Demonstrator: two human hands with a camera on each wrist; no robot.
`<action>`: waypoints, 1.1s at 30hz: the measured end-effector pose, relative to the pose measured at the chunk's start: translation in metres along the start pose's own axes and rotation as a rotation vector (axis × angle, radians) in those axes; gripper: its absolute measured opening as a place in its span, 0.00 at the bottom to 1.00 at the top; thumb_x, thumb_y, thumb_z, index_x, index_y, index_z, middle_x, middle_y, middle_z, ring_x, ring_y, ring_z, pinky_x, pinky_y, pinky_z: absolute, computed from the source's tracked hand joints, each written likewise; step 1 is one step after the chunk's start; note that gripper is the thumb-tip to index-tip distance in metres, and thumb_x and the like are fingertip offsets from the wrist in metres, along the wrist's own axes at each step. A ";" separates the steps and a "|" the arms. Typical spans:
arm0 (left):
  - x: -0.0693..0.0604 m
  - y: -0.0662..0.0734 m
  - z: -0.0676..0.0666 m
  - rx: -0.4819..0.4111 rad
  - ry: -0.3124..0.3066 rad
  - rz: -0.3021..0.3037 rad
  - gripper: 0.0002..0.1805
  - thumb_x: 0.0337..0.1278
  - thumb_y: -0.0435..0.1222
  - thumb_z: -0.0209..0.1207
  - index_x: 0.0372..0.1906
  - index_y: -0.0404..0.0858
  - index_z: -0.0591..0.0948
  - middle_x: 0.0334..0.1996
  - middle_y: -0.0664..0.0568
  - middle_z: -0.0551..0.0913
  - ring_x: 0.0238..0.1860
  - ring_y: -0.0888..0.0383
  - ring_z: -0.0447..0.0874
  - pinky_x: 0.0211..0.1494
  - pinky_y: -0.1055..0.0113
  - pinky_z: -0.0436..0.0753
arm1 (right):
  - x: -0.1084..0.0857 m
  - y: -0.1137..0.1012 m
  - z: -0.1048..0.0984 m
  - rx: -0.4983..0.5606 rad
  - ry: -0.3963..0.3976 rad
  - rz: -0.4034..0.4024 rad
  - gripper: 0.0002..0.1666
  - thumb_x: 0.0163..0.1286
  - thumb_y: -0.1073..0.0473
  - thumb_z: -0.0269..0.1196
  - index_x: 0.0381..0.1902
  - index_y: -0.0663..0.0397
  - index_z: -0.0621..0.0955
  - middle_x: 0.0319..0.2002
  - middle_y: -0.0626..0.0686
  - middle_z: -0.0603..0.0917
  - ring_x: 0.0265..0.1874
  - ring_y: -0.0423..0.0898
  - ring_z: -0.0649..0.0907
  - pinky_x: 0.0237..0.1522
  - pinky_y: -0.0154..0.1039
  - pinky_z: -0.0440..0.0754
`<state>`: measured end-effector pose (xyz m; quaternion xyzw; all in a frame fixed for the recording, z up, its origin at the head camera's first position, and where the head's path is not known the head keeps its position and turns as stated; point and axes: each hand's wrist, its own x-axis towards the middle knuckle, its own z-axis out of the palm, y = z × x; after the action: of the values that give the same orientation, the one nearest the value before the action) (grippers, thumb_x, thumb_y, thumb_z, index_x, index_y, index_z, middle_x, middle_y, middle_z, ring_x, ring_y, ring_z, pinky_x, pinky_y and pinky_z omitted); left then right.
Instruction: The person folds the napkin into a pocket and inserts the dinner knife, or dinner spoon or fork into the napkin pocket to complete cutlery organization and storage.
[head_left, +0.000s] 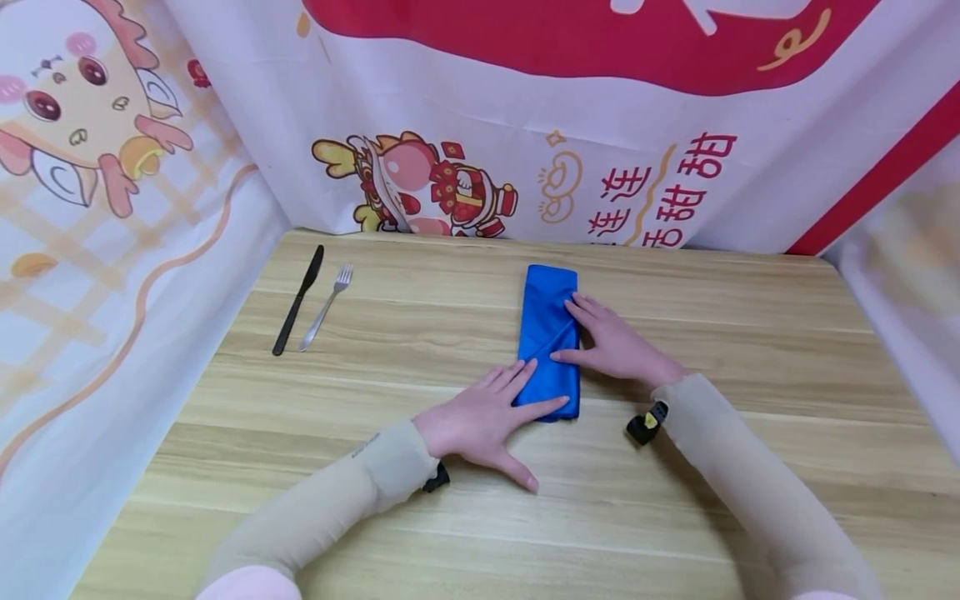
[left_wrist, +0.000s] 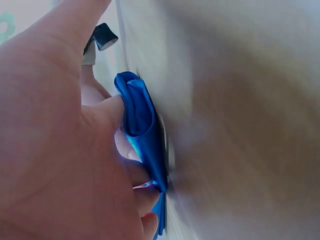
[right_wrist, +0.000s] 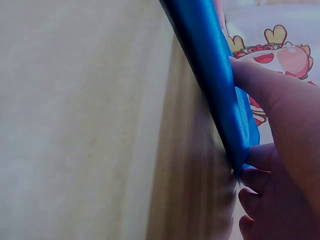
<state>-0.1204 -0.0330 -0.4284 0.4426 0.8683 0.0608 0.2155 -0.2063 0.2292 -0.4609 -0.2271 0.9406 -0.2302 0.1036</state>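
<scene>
A shiny blue cloth (head_left: pixel 550 312), folded into a long narrow rectangle, lies on the wooden table, with a diagonal fold line across its front. My left hand (head_left: pixel 486 417) rests on its lower left part, fingers spread and thumb out over the tabletop. On the cloth's right edge lies my right hand (head_left: pixel 615 342), its straight fingers and thumb touching the upper and middle part. From the left wrist, the rolled layers at the end of the cloth (left_wrist: pixel 145 145) show beside the fingers. In the right wrist view, the right fingers touch the cloth's long edge (right_wrist: pixel 210 75).
At the table's left side lie a black knife (head_left: pixel 298 300) and a silver fork (head_left: pixel 327 307), side by side and slanted. A printed white and red curtain (head_left: pixel 480 108) hangs along the far edge of the wooden table (head_left: pixel 420 333). Another printed cloth (head_left: pixel 187 317) hangs at the left.
</scene>
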 end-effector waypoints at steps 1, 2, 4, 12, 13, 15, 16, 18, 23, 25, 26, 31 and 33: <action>0.001 -0.001 -0.001 0.000 0.000 -0.005 0.59 0.49 0.74 0.60 0.83 0.58 0.50 0.81 0.39 0.34 0.80 0.41 0.30 0.78 0.47 0.40 | 0.002 0.000 0.000 0.003 0.002 0.000 0.59 0.67 0.30 0.64 0.80 0.60 0.55 0.80 0.62 0.49 0.78 0.63 0.49 0.73 0.65 0.49; 0.002 -0.002 -0.002 0.001 -0.001 -0.009 0.59 0.50 0.74 0.60 0.83 0.58 0.50 0.81 0.39 0.34 0.80 0.41 0.30 0.78 0.46 0.40 | 0.004 0.000 -0.001 0.011 0.002 0.000 0.59 0.67 0.31 0.64 0.80 0.60 0.55 0.80 0.63 0.49 0.78 0.63 0.49 0.73 0.65 0.49; 0.003 -0.004 -0.003 -0.015 0.005 -0.012 0.57 0.51 0.72 0.61 0.82 0.58 0.51 0.81 0.39 0.35 0.80 0.42 0.31 0.78 0.46 0.39 | 0.007 0.000 0.000 0.017 0.003 0.002 0.59 0.67 0.31 0.64 0.80 0.61 0.55 0.80 0.63 0.49 0.78 0.64 0.49 0.73 0.65 0.49; 0.009 -0.010 -0.005 -0.113 0.256 -0.021 0.33 0.60 0.53 0.70 0.68 0.46 0.79 0.69 0.45 0.72 0.70 0.49 0.67 0.72 0.55 0.66 | -0.005 -0.007 -0.004 0.049 0.043 0.021 0.56 0.67 0.32 0.66 0.80 0.56 0.59 0.80 0.60 0.53 0.77 0.61 0.54 0.71 0.63 0.58; 0.009 -0.011 -0.005 -0.116 0.284 -0.028 0.29 0.60 0.50 0.71 0.64 0.45 0.82 0.64 0.47 0.76 0.66 0.51 0.71 0.70 0.58 0.70 | -0.009 -0.010 -0.005 0.057 0.058 0.019 0.55 0.66 0.33 0.67 0.79 0.55 0.61 0.79 0.60 0.56 0.76 0.60 0.57 0.70 0.63 0.60; 0.011 -0.011 -0.006 -0.114 0.316 -0.041 0.24 0.59 0.45 0.72 0.59 0.44 0.84 0.56 0.51 0.79 0.58 0.54 0.75 0.65 0.61 0.74 | -0.018 -0.016 -0.008 0.067 0.083 0.011 0.50 0.66 0.35 0.69 0.77 0.53 0.66 0.76 0.59 0.63 0.74 0.59 0.63 0.68 0.61 0.65; 0.011 -0.012 -0.007 -0.117 0.323 -0.042 0.21 0.60 0.44 0.72 0.57 0.44 0.85 0.53 0.51 0.80 0.57 0.55 0.76 0.64 0.62 0.75 | -0.023 -0.019 -0.009 0.075 0.092 0.000 0.47 0.66 0.37 0.69 0.75 0.53 0.69 0.74 0.58 0.67 0.72 0.58 0.67 0.67 0.61 0.67; 0.013 -0.013 -0.007 -0.115 0.325 -0.046 0.18 0.60 0.41 0.72 0.54 0.44 0.86 0.51 0.53 0.81 0.55 0.56 0.76 0.63 0.62 0.75 | -0.034 -0.023 -0.009 0.088 0.110 -0.040 0.38 0.66 0.40 0.71 0.68 0.52 0.77 0.65 0.55 0.77 0.64 0.54 0.76 0.62 0.57 0.75; 0.015 -0.013 -0.007 -0.111 0.322 -0.025 0.11 0.60 0.37 0.72 0.47 0.42 0.87 0.46 0.53 0.84 0.49 0.58 0.79 0.58 0.65 0.78 | -0.062 -0.029 -0.001 0.134 0.082 -0.148 0.21 0.61 0.48 0.77 0.50 0.48 0.88 0.44 0.44 0.87 0.41 0.41 0.84 0.45 0.41 0.85; 0.016 -0.013 -0.007 -0.116 0.323 -0.020 0.09 0.59 0.35 0.72 0.45 0.41 0.87 0.44 0.53 0.85 0.46 0.58 0.80 0.55 0.67 0.79 | -0.070 -0.032 0.005 0.143 0.063 -0.168 0.20 0.59 0.50 0.78 0.48 0.47 0.89 0.42 0.42 0.87 0.38 0.39 0.84 0.43 0.38 0.85; 0.016 -0.013 -0.007 -0.119 0.324 -0.020 0.09 0.59 0.34 0.72 0.44 0.41 0.87 0.43 0.53 0.85 0.45 0.59 0.81 0.54 0.67 0.80 | -0.073 -0.033 0.008 0.145 0.059 -0.178 0.20 0.59 0.50 0.79 0.48 0.47 0.89 0.42 0.41 0.87 0.37 0.39 0.84 0.43 0.37 0.85; 0.016 -0.012 -0.007 -0.113 0.338 -0.013 0.06 0.60 0.32 0.71 0.40 0.41 0.86 0.39 0.54 0.86 0.40 0.60 0.81 0.49 0.67 0.81 | -0.077 -0.034 0.019 0.132 0.091 -0.229 0.15 0.61 0.56 0.78 0.45 0.47 0.89 0.40 0.41 0.87 0.36 0.39 0.84 0.43 0.37 0.85; 0.016 -0.012 -0.007 -0.109 0.342 -0.009 0.06 0.60 0.31 0.70 0.39 0.41 0.85 0.38 0.54 0.85 0.40 0.60 0.81 0.47 0.68 0.81 | -0.076 -0.034 0.021 0.118 0.109 -0.252 0.13 0.61 0.58 0.77 0.44 0.47 0.89 0.40 0.41 0.87 0.36 0.38 0.84 0.43 0.38 0.85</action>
<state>-0.1405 -0.0267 -0.4304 0.4097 0.8896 0.1813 0.0888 -0.1209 0.2308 -0.4560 -0.3239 0.8938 -0.3081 0.0356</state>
